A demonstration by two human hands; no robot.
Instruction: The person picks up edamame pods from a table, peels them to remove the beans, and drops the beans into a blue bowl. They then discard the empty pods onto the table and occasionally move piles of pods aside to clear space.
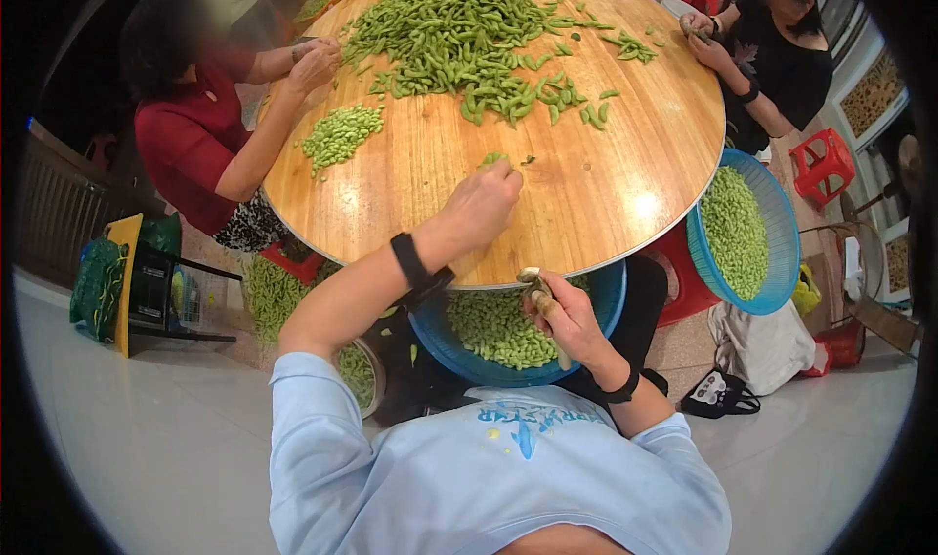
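My left hand (pixel 484 203) is closed over the round wooden table (pixel 606 184), fingers pinched on a green pod (pixel 494 158) that shows just beyond them. A small dark bit lies to its right. My right hand (pixel 567 316) is at the near table edge, its fingers closed round something small, with a pale tip at the thumb; I cannot make out what it is. Under that hand, a blue basket (pixel 422 345) holds shelled green beans (pixel 498 330). The large heap of green pods (pixel 449 27) lies at the far side of the table.
A pile of shelled beans (pixel 342 137) lies at the table's left, beside a person in red (pixel 191 135). Another person in black (pixel 782 66) sits at the right. A blue basket of beans (pixel 777 233) stands right, near a red stool (pixel 823 167).
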